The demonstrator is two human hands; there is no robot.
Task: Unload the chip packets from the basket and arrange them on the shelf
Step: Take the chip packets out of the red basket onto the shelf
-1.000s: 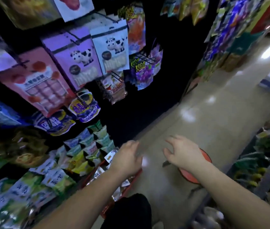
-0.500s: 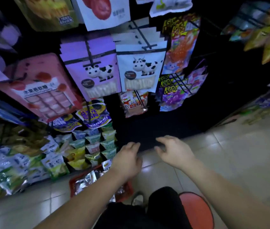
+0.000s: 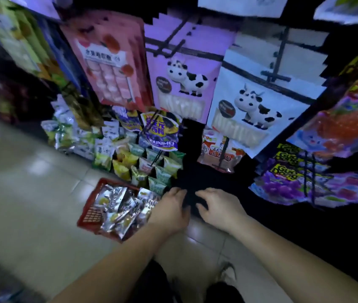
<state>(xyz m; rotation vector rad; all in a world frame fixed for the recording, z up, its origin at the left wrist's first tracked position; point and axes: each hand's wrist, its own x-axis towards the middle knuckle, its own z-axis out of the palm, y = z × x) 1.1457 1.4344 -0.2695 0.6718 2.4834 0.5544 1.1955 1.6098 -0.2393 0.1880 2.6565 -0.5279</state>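
A red basket (image 3: 90, 212) stands on the tiled floor at the foot of the shelf, filled with several silver chip packets (image 3: 119, 207). My left hand (image 3: 170, 207) hovers at the basket's right edge, fingers curled, holding nothing. My right hand (image 3: 218, 206) is just to its right, fingers spread over the dark bottom shelf (image 3: 195, 178), also holding nothing. Small green and yellow packets (image 3: 143, 167) stand in rows on the low shelf just behind the basket.
Large hanging bags fill the rack above: a pink candy bag (image 3: 108, 60), a purple cow bag (image 3: 180, 77), a white cow bag (image 3: 252, 103) and grape gummy bags (image 3: 294, 180). Pale floor tiles (image 3: 31, 193) lie to the left. My shoe (image 3: 226, 274) shows below.
The view has swung left and down, bringing the rack closer and the basket into fuller view. Both hands stay side by side, holding nothing, and now sit lower by the basket's right edge.
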